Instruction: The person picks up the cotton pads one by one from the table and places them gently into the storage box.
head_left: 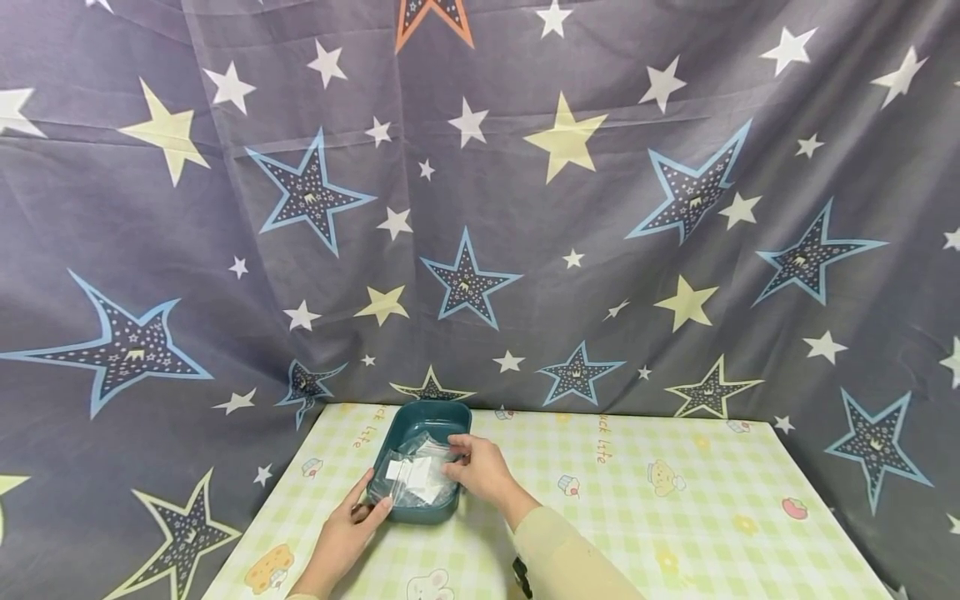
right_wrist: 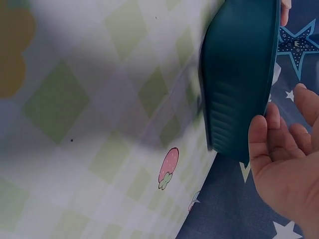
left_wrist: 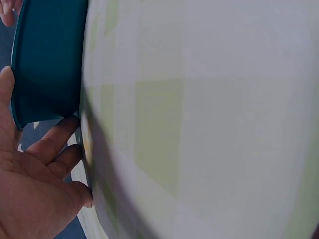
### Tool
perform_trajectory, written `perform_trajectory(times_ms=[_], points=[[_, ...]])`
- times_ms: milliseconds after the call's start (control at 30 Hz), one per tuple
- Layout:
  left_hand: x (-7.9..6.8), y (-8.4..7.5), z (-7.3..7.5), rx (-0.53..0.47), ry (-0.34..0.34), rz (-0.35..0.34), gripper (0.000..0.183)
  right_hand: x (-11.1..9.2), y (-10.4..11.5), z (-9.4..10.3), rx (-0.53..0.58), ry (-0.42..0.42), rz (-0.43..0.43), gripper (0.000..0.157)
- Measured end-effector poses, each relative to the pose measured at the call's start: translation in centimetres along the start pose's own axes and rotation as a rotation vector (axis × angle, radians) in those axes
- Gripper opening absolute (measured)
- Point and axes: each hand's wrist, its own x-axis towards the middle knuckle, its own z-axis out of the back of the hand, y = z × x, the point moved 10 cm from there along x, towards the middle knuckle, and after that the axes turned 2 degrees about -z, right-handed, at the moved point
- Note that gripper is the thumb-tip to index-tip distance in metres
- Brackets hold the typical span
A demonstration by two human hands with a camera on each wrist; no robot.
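A dark teal plastic bin (head_left: pixel 422 514) stands on the table at its far left part. Inside lie clear zip bags (head_left: pixel 422 473) with white paper or labels, filling its near half. My left hand (head_left: pixel 349 527) grips the bin's near left corner, the thumb at the near rim and the fingers along the outer side. In the left wrist view the left hand's fingers (left_wrist: pixel 59 137) reach the bin's bottom edge. My right hand (head_left: pixel 483 468) is over the right rim, thumb and fingertips above the bags. The right wrist view has its fingers (right_wrist: pixel 258 130) loosely bent at the rim, thumb apart.
A green-and-white checked tablecloth (head_left: pixel 600 517) with printed cartoon figures covers the table. Behind it and at both sides hangs a dark grey curtain (head_left: pixel 517 200) with stars. The bin's far end is close to the table's back edge.
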Motion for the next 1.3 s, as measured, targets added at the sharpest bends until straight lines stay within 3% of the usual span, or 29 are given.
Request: perform_trajectory(times_ms=[500,900,1167,1300], points=[[-0.1,-0.1,-0.1,0.013,-0.005,0.007,0.094,-0.3,-0.1,0.3,-0.013,-0.014,0.008,0.048],[0.1,0.0,-0.3,0.007,-0.007,0.014,0.097,-0.7,-0.8,0.7,0.049,-0.015,-0.007,0.042],[0.1,0.1,-0.1,0.012,-0.025,0.013,0.095,-2.1,-2.4,2.7,0.009,-0.036,0.002,0.039],[0.2,0.2,0.0,-0.004,-0.021,0.027,0.094,-3.5,-4.1,4.0,0.044,-0.026,-0.029,0.042]])
